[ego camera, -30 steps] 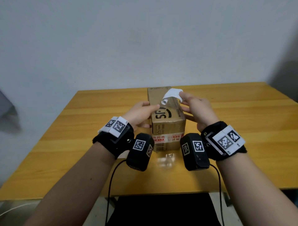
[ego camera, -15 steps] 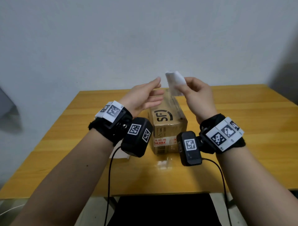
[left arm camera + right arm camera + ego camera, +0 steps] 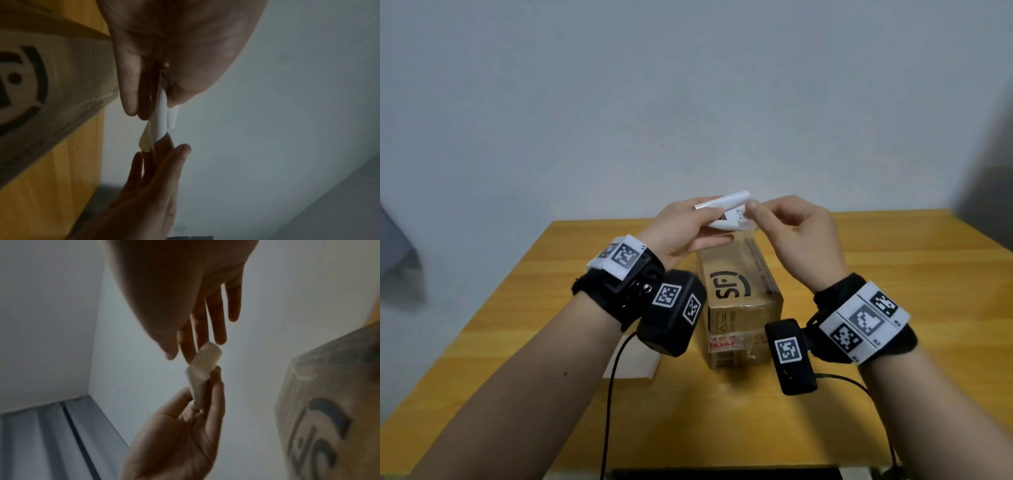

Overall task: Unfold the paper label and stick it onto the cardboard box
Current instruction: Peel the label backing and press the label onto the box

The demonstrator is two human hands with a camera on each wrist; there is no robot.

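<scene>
Now both hands are up at the centre of the head view, above the far end of the cardboard box (image 3: 739, 301), which lies on the wooden table (image 3: 893, 274). The left hand (image 3: 681, 233) pinches the folded white paper label (image 3: 729, 214) between thumb and fingers, clear of the box. The right hand (image 3: 798, 229) pinches the label's right end, probably thumb against forefinger; the wrist views are dim. A white slip (image 3: 631, 366) lies lower left of the box.

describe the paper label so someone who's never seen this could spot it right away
Start at the yellow wooden table and its brown cardboard box. Above the box's far end, the left hand and right hand meet on a small folded white paper label, the only white thing held up.
</scene>
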